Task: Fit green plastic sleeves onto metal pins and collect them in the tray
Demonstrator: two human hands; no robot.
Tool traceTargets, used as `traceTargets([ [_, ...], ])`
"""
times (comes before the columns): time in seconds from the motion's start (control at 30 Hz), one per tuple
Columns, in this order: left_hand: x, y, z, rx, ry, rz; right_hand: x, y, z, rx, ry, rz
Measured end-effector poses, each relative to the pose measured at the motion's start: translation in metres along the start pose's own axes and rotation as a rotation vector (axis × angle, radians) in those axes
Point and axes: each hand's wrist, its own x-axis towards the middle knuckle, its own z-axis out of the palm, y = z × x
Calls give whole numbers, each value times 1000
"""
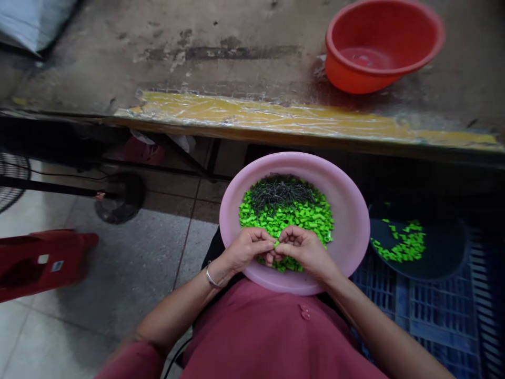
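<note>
A pink basin point(353, 210) rests on the lap, filled with small bright green plastic pieces point(311, 217). Over their far side lies a heap of thin dark pins point(282, 193). Above the near part of the basin, my left hand point(253, 245) is closed in a pinch, a bracelet on its wrist. My right hand point(303, 248) meets it from the other side, thumb and fingers pinched together. One small green plastic piece point(276, 243) shows between the two sets of fingertips. Whether a pin is also held there is too small to tell.
An orange-red tub point(355, 79) stands on the worn table point(236, 68), whose front edge has yellow tape point(252, 113). At right, a dark basin point(442, 258) with more green pieces sits over a blue plastic crate point(437, 310). A red stool point(47, 258) and fan base point(120, 197) are left.
</note>
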Motion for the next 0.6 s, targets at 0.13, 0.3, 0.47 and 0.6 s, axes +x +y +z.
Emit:
traceTargets([
  [0.13,0,0,1,-15,-10,-9,1,0,-1,2,-25,23],
  [0.3,-4,4,5,28,-24,101,2,-1,1,53,-109,42],
  [0.47,-6,4,16,93,36,222,0,-1,2,197,-145,49],
  [0.6,-6,5,29,154,140,347,-1,-4,0,295,-125,51],
])
